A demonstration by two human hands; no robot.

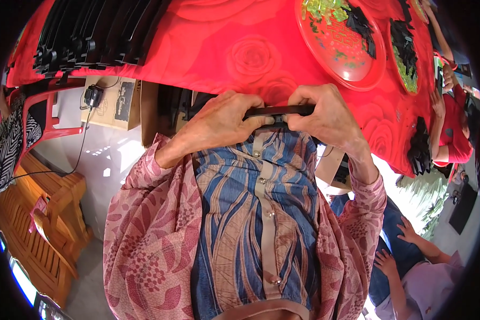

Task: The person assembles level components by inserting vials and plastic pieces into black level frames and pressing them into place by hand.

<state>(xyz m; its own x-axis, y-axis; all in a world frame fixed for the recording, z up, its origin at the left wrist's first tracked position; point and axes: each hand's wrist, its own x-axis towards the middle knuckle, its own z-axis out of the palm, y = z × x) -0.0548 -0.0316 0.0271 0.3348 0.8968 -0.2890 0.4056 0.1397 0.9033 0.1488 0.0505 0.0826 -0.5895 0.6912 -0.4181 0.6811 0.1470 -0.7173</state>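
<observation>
In front of my chest, at the table's near edge, a long narrow black plastic strip [276, 111] lies level between my two hands. My left hand [224, 118] grips its left end, fingers curled over the top and thumb underneath near the middle. At the other end my right hand [325, 114] is closed around it, with the thumb pressed by a small dark fitting [277, 122] on the underside. My fingers hide both ends of the strip.
Several long black strips [98, 37] lie at the far left of the red-covered table [213, 53]. A red plate [352, 80] holds yellow-green and black pieces. Left are a cardboard box [117, 109], a red chair [50, 125] and a wooden bench [42, 213]. Other people sit right.
</observation>
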